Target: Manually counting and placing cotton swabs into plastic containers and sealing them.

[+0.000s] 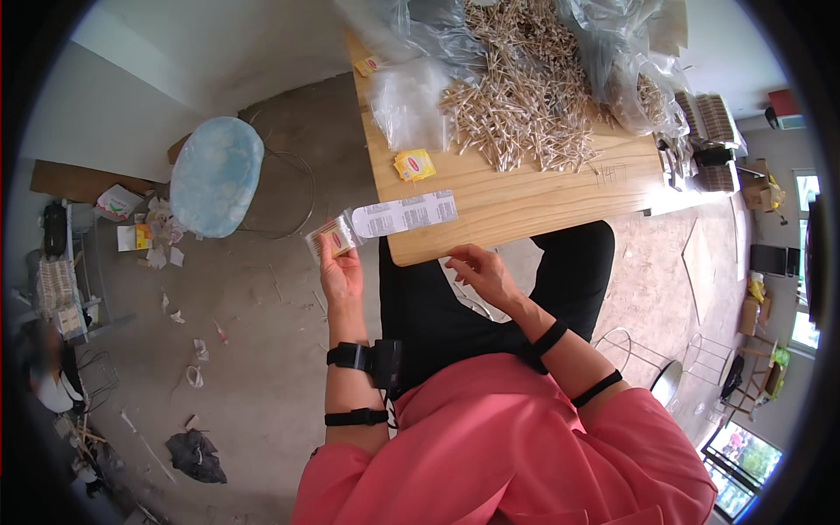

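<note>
My left hand [339, 273] holds up a small clear packet [332, 236] with a yellow label, its thumb and fingers pinched on the lower edge, left of the table's front corner. A white printed strip [404, 215] lies on the wooden table [525, 206] just right of the packet. My right hand [479, 269] hovers below the table's front edge with fingers loosely curled and nothing in it. A big heap of thin wooden sticks [525, 92] covers the table's middle. A yellow label [415, 164] lies in front of the heap.
Clear plastic bags [404, 105] lie at the table's left and back. Stacked packs [713, 131] sit at the right end. A round blue stool [215, 175] stands on the littered concrete floor to the left. A metal stool [652, 372] is at lower right.
</note>
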Available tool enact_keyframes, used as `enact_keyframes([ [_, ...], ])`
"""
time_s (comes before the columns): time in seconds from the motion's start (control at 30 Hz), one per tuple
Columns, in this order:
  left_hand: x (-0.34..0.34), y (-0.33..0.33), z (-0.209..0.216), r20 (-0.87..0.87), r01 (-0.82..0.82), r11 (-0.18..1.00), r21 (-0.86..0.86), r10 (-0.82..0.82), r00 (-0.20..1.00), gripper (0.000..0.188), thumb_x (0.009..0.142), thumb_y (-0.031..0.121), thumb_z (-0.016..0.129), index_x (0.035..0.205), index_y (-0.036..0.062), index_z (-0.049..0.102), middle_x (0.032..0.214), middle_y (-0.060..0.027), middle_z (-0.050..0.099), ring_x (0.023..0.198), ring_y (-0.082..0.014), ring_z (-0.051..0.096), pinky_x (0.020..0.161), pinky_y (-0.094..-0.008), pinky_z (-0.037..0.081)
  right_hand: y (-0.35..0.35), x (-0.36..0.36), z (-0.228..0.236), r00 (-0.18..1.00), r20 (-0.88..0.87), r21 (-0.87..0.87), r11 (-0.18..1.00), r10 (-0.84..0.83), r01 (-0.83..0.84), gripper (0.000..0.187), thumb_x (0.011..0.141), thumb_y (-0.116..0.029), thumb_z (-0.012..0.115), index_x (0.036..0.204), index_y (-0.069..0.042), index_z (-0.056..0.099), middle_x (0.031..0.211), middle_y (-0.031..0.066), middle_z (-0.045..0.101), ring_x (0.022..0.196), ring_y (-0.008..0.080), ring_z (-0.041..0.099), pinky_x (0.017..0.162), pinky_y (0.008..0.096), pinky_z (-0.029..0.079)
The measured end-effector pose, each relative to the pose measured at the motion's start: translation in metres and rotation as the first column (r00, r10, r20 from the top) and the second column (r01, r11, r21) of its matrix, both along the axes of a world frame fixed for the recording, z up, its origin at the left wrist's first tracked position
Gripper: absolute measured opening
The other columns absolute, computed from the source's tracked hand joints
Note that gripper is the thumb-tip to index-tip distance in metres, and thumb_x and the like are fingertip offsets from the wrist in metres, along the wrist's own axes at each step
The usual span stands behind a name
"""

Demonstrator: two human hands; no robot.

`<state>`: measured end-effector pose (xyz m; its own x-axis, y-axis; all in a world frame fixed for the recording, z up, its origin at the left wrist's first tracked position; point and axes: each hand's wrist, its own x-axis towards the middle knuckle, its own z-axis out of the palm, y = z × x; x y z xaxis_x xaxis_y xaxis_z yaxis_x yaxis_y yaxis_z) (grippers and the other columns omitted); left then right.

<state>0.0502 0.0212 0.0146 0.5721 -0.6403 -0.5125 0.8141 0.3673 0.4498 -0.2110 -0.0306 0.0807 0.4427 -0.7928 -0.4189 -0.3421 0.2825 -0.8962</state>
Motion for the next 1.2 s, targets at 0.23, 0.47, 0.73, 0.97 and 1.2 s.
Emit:
enact_keyframes([
  [0.23, -0.049, -0.003, 0.060, 0.076, 0.200, 0.966, -0.163, -0.189, 0.979, 0.046, 0.100, 0.036, 0.054, 0.135, 0.0068, 0.049, 0.130, -0.0093, 0.058, 0.122, -0.0214, 0.055, 0.103, -0.0378, 0.046, 0.003, 0.080, 0.027, 0.975, 0.206, -0.074, 0.992, -0.082, 0.099, 0.050, 0.088, -0.026, 0.074, 0.123, 0.005, 0.058, 0.112, 0.0172, 0.066, 0.091, 0.0237, 0.067, 0.077, 0.0342, 0.056],
  [0.47, -0.108, 0.002, 0.060, 0.168, 0.801, 0.597, -0.040, -0.787, 0.594, 0.062, 0.098, 0.062, 0.041, 0.120, 0.0065, 0.058, 0.111, -0.0099, 0.064, 0.103, -0.0190, 0.060, 0.091, -0.0341, 0.047, -0.021, 0.025, 0.056, 0.950, 0.192, -0.533, 0.787, -0.245, 0.311, 0.013, 0.085, -0.010, 0.073, 0.094, -0.001, 0.069, 0.086, 0.0070, 0.065, 0.069, 0.0157, 0.063, 0.062, 0.0293, 0.051],
  [0.73, -0.169, -0.077, 0.146, 0.857, 0.272, 0.820, 0.504, -0.433, -0.280, 0.013, 0.085, 0.005, 0.072, 0.095, -0.0003, 0.066, 0.095, -0.0066, 0.062, 0.076, -0.0180, 0.063, 0.063, -0.0301, 0.050, -0.076, -0.074, 0.045, 0.993, -0.070, -0.847, 0.531, -0.092, -0.010, 0.011, 0.086, -0.015, 0.068, 0.091, -0.007, 0.062, 0.089, 0.0083, 0.057, 0.081, 0.0300, 0.063, 0.067, 0.0397, 0.052],
  [0.97, -0.181, -0.115, 0.110, 0.823, 0.394, 0.788, 0.474, -0.237, -0.516, 0.011, 0.081, -0.001, 0.070, 0.092, 0.0023, 0.067, 0.091, -0.0107, 0.059, 0.081, -0.0319, 0.063, 0.069, -0.0387, 0.050, -0.089, -0.099, 0.033, 0.984, -0.148, -0.855, 0.513, -0.100, -0.077, 0.012, 0.088, -0.019, 0.064, 0.095, -0.009, 0.065, 0.090, 0.0071, 0.058, 0.082, 0.0285, 0.063, 0.066, 0.0389, 0.052],
  [1.2, -0.170, -0.110, 0.091, 0.834, 0.417, 0.781, 0.465, -0.229, -0.501, 0.009, 0.082, -0.001, 0.071, 0.088, -0.0023, 0.065, 0.084, -0.0129, 0.060, 0.069, -0.0262, 0.061, 0.062, -0.0350, 0.049, -0.090, -0.095, 0.012, 0.995, -0.103, -0.906, 0.412, 0.000, -0.094, 0.012, 0.081, -0.020, 0.062, 0.079, -0.007, 0.061, 0.083, 0.0104, 0.054, 0.079, 0.0316, 0.061, 0.063, 0.0410, 0.051],
])
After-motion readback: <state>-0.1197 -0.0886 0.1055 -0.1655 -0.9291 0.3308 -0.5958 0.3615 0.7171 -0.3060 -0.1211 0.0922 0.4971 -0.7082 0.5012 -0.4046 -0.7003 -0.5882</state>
